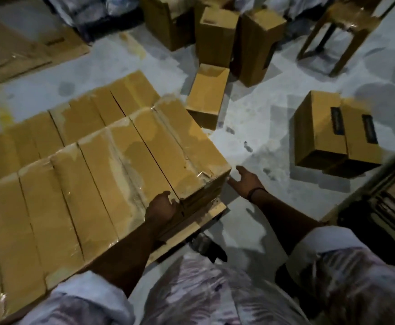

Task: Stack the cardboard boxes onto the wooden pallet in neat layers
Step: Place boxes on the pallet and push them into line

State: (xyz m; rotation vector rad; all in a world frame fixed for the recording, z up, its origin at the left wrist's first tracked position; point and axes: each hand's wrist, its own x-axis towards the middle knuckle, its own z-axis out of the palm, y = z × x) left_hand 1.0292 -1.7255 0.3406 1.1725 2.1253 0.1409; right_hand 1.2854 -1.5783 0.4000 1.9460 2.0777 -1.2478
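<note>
pallet: mostly hidden under boxes | box labels: unreadable blur

Dark labels on box: blurred, unreadable.

Place: warehouse storeroom | taped cardboard boxes on pallet; loose boxes on concrete floor

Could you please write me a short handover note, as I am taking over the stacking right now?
Left hand grips the near top edge of the end box on the pallet. Right hand is open beside that box; contact unclear.
Done: two rows of boxes stand on the pallet.
Left: loose boxes on the floor, one lying by the pallet, two to the right, more standing behind.
</note>
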